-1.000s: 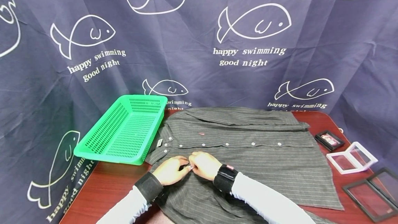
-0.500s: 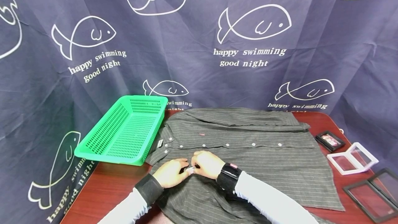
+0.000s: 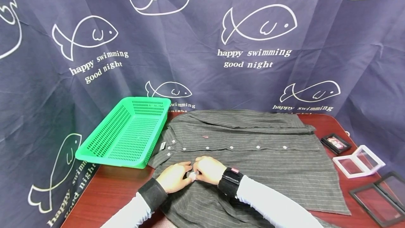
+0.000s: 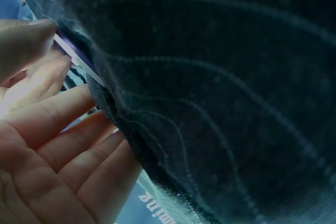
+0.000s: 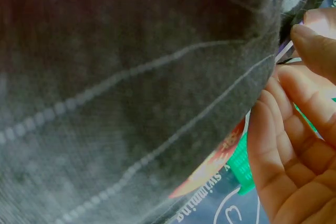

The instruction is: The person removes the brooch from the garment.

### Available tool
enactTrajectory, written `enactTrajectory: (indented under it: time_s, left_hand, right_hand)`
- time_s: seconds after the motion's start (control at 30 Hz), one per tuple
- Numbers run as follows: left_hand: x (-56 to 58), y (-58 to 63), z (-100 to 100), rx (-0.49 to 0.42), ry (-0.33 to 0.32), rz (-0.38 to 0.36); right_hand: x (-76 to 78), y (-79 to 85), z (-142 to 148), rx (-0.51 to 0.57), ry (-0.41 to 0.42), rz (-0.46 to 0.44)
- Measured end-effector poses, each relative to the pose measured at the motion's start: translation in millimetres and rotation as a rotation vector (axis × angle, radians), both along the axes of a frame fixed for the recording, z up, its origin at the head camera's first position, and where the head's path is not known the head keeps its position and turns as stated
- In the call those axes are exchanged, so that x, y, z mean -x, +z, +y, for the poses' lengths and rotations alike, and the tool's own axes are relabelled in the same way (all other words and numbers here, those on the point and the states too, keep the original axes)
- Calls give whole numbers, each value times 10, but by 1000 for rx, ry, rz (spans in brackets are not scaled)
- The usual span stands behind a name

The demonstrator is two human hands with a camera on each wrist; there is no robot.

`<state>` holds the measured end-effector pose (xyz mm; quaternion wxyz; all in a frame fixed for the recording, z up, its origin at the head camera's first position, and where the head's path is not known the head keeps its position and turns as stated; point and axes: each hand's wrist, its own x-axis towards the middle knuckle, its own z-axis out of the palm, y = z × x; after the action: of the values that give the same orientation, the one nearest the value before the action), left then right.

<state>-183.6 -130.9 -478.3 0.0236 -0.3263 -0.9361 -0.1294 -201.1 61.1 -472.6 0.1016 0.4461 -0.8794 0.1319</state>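
Note:
A dark grey striped button-up shirt (image 3: 253,164) lies spread across the table. At its near front, my left hand (image 3: 173,177) and right hand (image 3: 209,170) meet around a small pale roundish thing (image 3: 191,175). Thumbs and fingertips of both hands pinch it at the cloth. In the left wrist view a thin flat piece (image 4: 79,57) with a light edge shows beside the thumb, against the fabric. My fingers (image 5: 262,135) in the right wrist view reach along the cloth's edge. What exactly this pale piece is, I cannot tell.
A green perforated basket (image 3: 126,133) stands at the left, next to the collar. On the right side of the table (image 3: 82,200) lie a small black frame with a red-and-white item (image 3: 336,143), a white folding frame (image 3: 359,161) and a black folding frame (image 3: 379,198). A blue fish-print curtain (image 3: 202,52) hangs behind.
Both hands stay at the same spot on the shirt with small finger shifts. More of the pale roundish thing shows between them now than one second ago.

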Motion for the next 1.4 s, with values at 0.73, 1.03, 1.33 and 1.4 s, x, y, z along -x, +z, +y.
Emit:
enactTrajectory:
  time_s: [0.73, 1.03, 1.33, 1.4]
  left_hand:
    - [-33, -15, 61, 17, 18, 109]
    - [2, -44, 59, 20, 27, 88]
    - [9, -41, 54, 22, 23, 92]
    - [14, -48, 53, 22, 24, 97]
  right_hand:
    - [-55, -82, 20, -109, 55, 308]
    - [-94, -89, -4, -199, 12, 348]
    - [-98, -92, -10, -217, 15, 367]
    - [-95, -97, -10, -220, 25, 393]
